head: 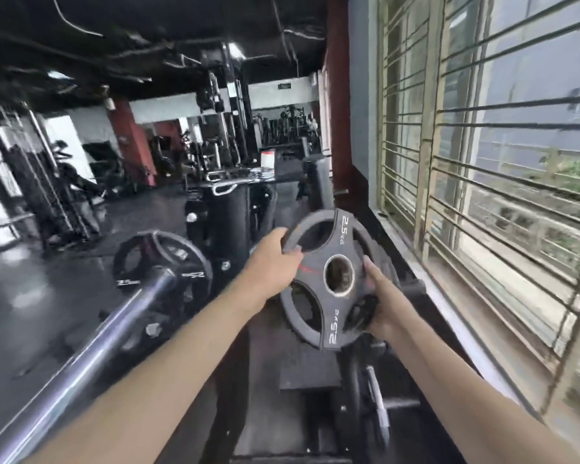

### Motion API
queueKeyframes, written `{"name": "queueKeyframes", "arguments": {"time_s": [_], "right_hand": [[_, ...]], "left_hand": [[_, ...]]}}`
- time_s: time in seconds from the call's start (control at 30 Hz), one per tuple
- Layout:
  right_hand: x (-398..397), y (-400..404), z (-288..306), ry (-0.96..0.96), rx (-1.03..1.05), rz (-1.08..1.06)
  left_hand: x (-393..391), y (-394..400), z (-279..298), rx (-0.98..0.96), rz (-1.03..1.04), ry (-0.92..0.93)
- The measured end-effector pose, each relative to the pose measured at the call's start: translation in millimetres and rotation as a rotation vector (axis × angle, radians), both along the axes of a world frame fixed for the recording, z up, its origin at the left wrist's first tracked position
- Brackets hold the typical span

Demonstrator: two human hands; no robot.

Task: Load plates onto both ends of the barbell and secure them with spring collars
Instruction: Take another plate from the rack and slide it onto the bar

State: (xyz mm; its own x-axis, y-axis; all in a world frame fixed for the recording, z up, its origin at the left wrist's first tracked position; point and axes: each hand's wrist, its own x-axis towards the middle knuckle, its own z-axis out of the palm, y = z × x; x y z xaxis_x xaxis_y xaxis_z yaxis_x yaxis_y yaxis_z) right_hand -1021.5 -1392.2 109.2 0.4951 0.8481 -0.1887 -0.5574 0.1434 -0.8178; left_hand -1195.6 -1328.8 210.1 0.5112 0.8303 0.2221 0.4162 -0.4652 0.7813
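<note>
I hold a black 2.5 kg weight plate (335,249) with three grip holes upright in front of me, in the air. My left hand (275,259) grips its upper left rim through a hole. My right hand (379,296) holds its lower right rim. The steel barbell (114,333) runs from the lower left up toward the centre. A black plate (141,252) marked 2.5 sits on the bar's far end, left of the held plate. No spring collar is visible.
A barred window (482,162) runs along the right side above a ledge. A plate rack with more plates (365,410) stands below my hands. Gym machines (228,209) and a dark floor fill the background.
</note>
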Motion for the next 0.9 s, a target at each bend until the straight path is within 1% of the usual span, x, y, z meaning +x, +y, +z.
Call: {"name": "queueKeyframes", "arguments": {"time_s": [0.13, 0.3, 0.47, 0.57, 0.7, 0.9], "right_hand": [[-104.6, -6.6, 5.6, 0.002, -0.086, 0.155], [-218.5, -4.4, 10.9, -0.036, -0.149, 0.353], [-305.3, 1.5, 16.3, -0.1, -0.181, 0.471], [-328.1, 5.8, 19.0, -0.14, -0.171, 0.493], [-334.5, 3.8, 18.7, -0.206, -0.185, 0.533], [-353.8, -2.5, 5.8, -0.29, -0.093, 0.522]], "left_hand": [[-110.9, -15.7, 4.5, -0.068, 0.147, -0.005], [-233.0, -28.9, -3.5, -0.214, 0.389, -0.094], [-333.6, -37.4, -15.6, -0.35, 0.573, -0.12], [-365.3, -43.5, -20.7, -0.367, 0.604, -0.151], [-386.7, -46.3, -34.4, -0.377, 0.603, -0.195], [-413.0, -43.7, -61.1, -0.523, 0.684, -0.311]]}}
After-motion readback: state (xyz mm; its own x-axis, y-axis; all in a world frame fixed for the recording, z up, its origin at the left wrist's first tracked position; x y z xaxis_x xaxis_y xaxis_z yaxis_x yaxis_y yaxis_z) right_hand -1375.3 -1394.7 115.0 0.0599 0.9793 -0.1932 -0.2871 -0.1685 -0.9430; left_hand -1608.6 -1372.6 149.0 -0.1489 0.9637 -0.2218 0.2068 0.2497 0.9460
